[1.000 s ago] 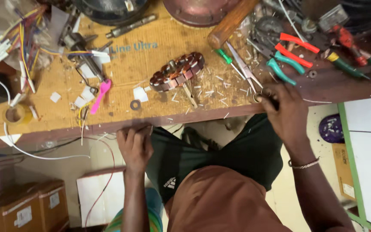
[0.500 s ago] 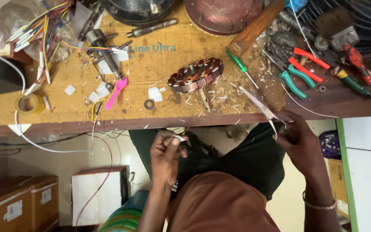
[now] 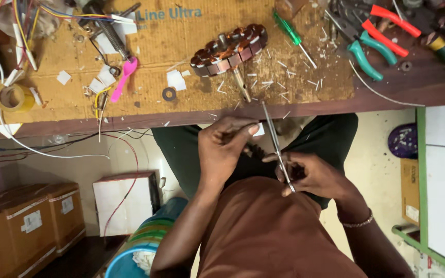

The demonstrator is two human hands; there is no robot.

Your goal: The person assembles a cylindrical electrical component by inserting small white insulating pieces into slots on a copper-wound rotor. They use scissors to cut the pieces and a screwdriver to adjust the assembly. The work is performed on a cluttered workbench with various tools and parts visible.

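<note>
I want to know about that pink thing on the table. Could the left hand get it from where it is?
Probably yes. The left hand is pinching a small white piece near the bench edge, and the pink tool lies in the open with nothing over it. The hand would need to let go first.

Copper-brown stator point(image 3: 229, 49); pink spoon point(image 3: 124, 77); green screwdriver point(image 3: 290, 34); teal pliers point(image 3: 362, 57); yellow tape roll point(image 3: 12, 98); silver scissors point(image 3: 277, 146).

The light is soft and even, and the counter point(image 3: 181, 110) looks bright and warm on top. Under its edge it gets darker, and the boxes point(image 3: 21, 221) low on the left sit in dim shade. The middle looks sharp, both hands are a little blurry, and the far corners bend and look soft.
</note>
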